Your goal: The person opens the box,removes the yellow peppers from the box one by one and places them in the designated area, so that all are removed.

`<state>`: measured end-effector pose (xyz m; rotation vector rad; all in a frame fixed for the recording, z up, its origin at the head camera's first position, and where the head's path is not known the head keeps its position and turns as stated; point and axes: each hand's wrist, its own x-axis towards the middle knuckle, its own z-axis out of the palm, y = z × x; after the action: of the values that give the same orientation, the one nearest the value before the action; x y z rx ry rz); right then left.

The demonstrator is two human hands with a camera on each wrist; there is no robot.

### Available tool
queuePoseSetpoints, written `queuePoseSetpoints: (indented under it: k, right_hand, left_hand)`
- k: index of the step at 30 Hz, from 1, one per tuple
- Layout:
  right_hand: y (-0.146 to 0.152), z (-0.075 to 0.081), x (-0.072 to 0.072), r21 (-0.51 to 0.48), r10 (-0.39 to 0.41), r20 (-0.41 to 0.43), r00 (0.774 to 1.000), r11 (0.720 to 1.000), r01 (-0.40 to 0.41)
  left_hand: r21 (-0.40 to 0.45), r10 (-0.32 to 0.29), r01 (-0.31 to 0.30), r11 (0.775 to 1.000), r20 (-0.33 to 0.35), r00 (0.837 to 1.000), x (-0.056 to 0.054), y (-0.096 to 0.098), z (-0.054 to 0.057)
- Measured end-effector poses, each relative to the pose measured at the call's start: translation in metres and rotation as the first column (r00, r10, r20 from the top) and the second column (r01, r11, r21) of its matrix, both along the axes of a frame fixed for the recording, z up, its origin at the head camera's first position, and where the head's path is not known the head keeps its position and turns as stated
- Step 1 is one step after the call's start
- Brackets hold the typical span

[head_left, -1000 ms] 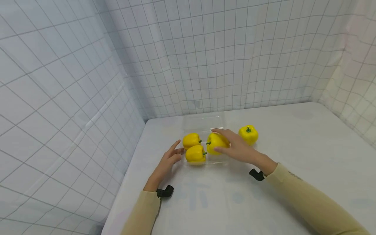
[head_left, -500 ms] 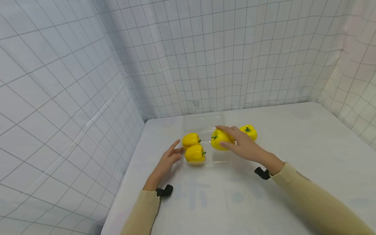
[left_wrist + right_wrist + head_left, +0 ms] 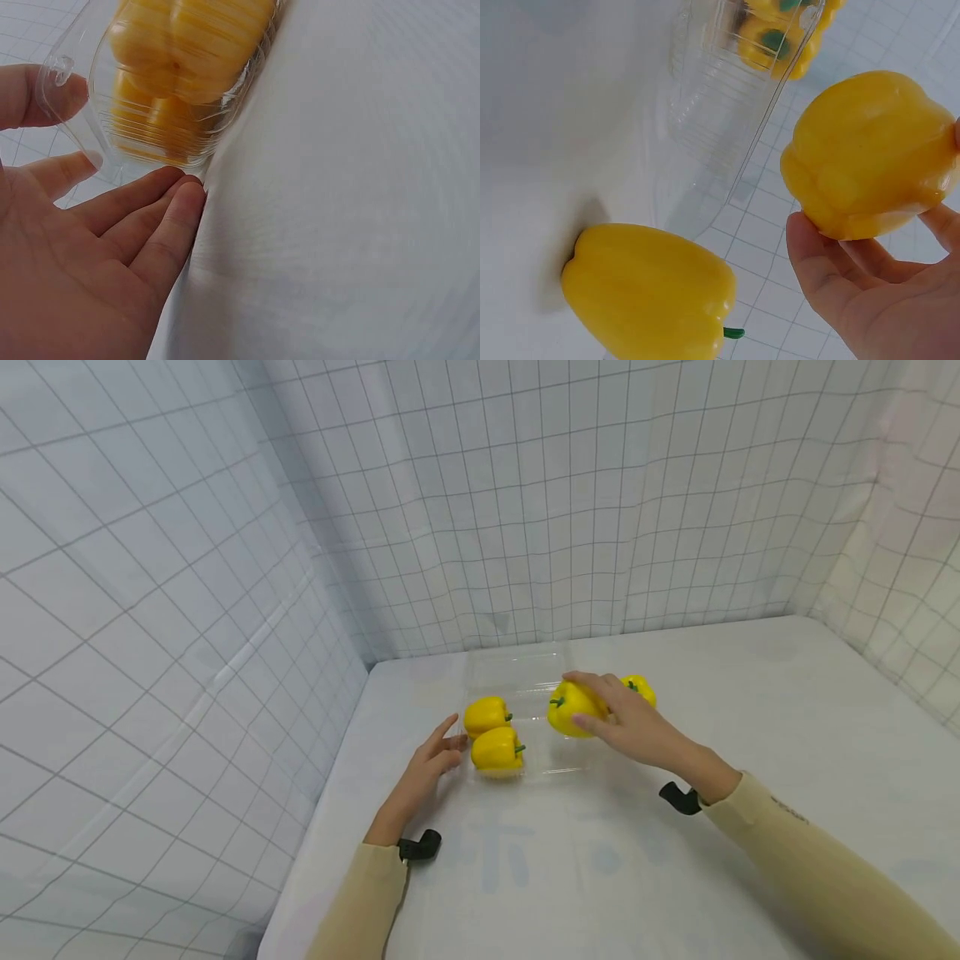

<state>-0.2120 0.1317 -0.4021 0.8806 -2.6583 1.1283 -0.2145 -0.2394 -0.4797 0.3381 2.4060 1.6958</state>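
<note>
At the far left, the left hand (image 3: 426,770) lies beside a clear plastic clamshell container (image 3: 551,753), its fingers loose and extended, gripping nothing; the left wrist view shows fingertips at the container's near-side wall and overhanging rim. That plastic looks thin, light and springy, likely to flex or skid if pushed hard, so light pressure on the ribbed wall seems the safest hold. Its lid (image 3: 517,670) lies back on the far side.

Inside, in the left half, the rear yellow bell pepper (image 3: 486,716) and the front yellow bell pepper (image 3: 497,749) lie on their sides, close together, green stems toward the right.

Further right, the held yellow bell pepper (image 3: 572,708) is in the air above the container's right half, its stem toward the left. The right hand (image 3: 636,724) grasps it by the blunt end, thumb and fingers spread on opposite sides. The glossy skin suggests a slick, firm, fairly light body; a broad hold around the widest part should serve better than the short stem. Whether it is real or a model cannot be told.

Rightmost, partly behind the right hand, the last yellow bell pepper (image 3: 640,686) stands stem up on the white-covered table (image 3: 750,710), outside the container.
</note>
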Motion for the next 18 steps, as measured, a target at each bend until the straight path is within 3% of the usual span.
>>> queuePoseSetpoints:
  k: [8,18]
  right_hand:
    - [0.008,0.003,0.003,-0.087,0.019,0.02,1.0,0.996,-0.018]
    - [0.022,0.005,0.006,-0.093,-0.012,0.027,1.0,0.996,0.014]
  left_hand:
    - [0.006,0.006,-0.006,1.0,-0.01,1.0,0.002,-0.001,-0.001]
    - [0.017,0.004,-0.003,1.0,-0.036,0.999,0.005,-0.001,0.0]
